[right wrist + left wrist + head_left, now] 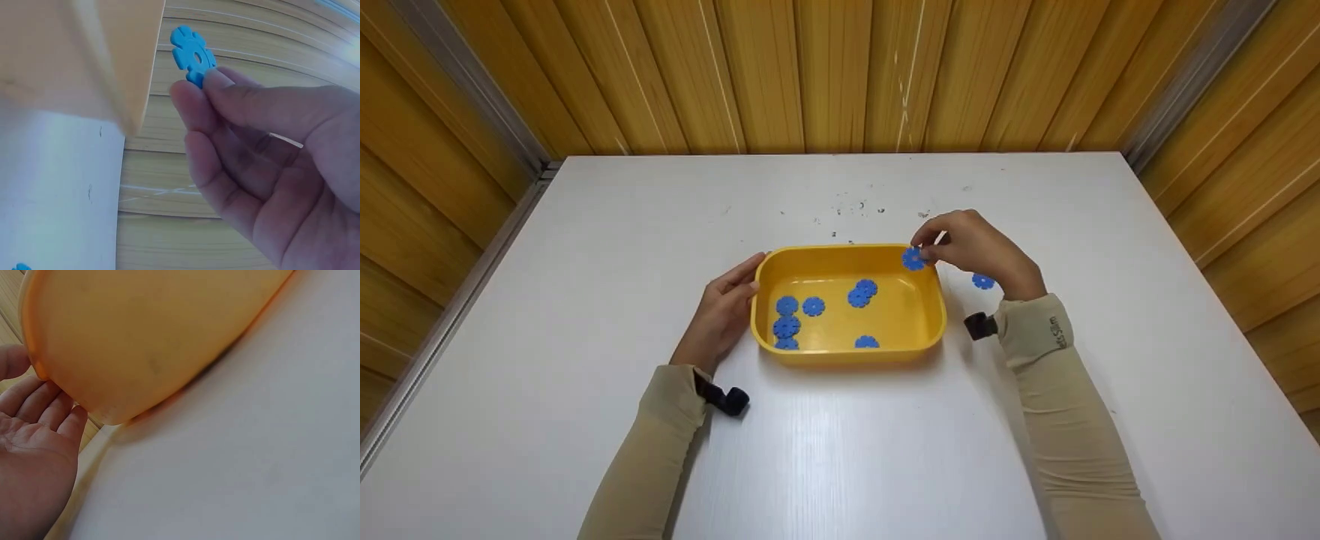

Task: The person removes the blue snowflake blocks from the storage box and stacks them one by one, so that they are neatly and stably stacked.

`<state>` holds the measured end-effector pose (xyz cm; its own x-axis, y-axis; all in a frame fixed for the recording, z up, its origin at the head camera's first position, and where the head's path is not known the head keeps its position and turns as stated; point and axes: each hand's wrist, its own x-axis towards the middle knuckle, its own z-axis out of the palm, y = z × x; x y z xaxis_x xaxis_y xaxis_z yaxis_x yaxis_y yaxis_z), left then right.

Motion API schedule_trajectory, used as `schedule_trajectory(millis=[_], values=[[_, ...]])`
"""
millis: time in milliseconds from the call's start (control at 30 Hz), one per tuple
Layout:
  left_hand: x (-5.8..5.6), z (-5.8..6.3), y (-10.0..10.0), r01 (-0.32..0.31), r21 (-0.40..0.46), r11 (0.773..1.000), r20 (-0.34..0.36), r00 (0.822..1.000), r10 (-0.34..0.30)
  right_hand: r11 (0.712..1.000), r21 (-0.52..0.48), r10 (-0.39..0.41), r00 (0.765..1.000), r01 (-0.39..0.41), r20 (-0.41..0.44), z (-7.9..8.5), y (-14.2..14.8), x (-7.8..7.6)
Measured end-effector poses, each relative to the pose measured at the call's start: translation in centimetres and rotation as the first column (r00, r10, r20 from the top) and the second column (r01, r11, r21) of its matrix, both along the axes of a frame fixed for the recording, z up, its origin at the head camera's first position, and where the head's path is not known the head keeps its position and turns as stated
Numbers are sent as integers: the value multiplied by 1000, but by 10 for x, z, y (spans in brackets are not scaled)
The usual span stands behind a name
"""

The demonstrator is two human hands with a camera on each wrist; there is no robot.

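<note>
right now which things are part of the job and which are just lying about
In the job:
right hand, pinching a blue disc over the yellow tray
left hand, resting against the tray's side
blue discs in the tray
blue disc on the table

Lying about:
dark specks on the white table

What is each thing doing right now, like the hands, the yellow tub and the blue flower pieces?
left hand: open, fingers straight against the tub's left wall
right hand: pinching one blue piece above the tub's far right corner
held blue piece: pinched between fingertips, in the air
yellow tub: upright on the table, open top
blue pieces in the tub: lying flat on its floor
lone blue piece: flat on the table, right of the tub
</note>
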<state>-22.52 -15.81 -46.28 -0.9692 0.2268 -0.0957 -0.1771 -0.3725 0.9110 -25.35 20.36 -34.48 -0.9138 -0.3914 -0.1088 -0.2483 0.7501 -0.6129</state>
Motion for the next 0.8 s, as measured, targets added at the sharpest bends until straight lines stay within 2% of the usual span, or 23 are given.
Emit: schedule_trajectory(millis=[267, 800], values=[[1, 0, -1, 6, -3, 1000, -9, 1000, -6, 997, -6, -73, 997, 73, -6, -4, 22, 5], [-1, -1, -1, -3, -25, 1000, 5, 1000, 3, 988, 8, -155, 988, 155, 26, -26, 59, 6]])
